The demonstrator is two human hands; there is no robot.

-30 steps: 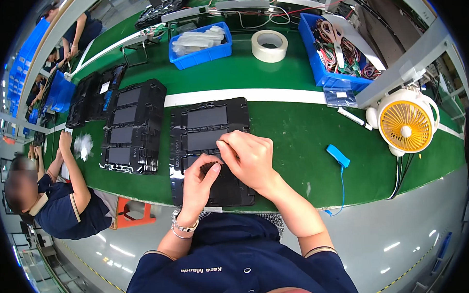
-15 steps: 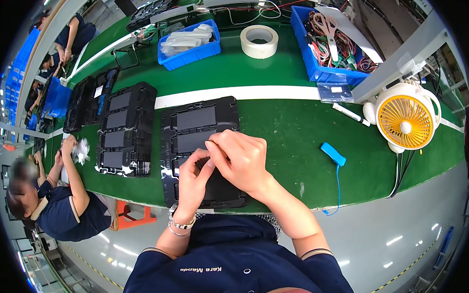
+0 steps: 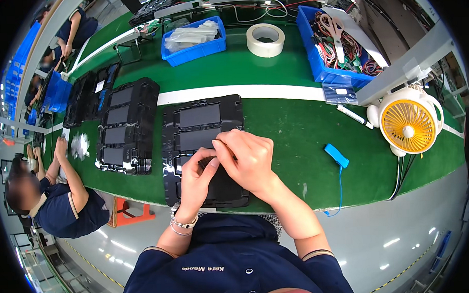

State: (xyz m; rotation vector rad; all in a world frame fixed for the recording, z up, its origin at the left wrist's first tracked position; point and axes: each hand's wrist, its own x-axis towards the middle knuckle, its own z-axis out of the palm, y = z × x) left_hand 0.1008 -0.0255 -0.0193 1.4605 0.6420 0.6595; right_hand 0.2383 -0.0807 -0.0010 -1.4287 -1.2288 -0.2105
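Over a black plastic tray (image 3: 200, 116) with grey rectangular panels, my two hands meet, fingertips almost touching. My left hand (image 3: 196, 179) has its thumb and fingers drawn together in a pinch. Curled inward beside it is my right hand (image 3: 249, 161), its thumb against the bent forefinger. Whatever lies between the fingertips is too small or hidden to make out. The tray's near part is partly covered by my hands and wrists.
To the left stands a stack of similar black trays (image 3: 121, 124). Farther back are a blue bin (image 3: 190, 56) of clear plastic bags, a tape roll (image 3: 265, 40) and a blue bin (image 3: 340, 76) with wires and scissors (image 3: 335, 34). A fan (image 3: 408, 125) and blue wrist strap (image 3: 337, 156) sit right.
My hands stay together over the tray, with little change in the fingers. The whole view has shifted slightly. At the left, a co-worker's hands have drawn away from the clear plastic.
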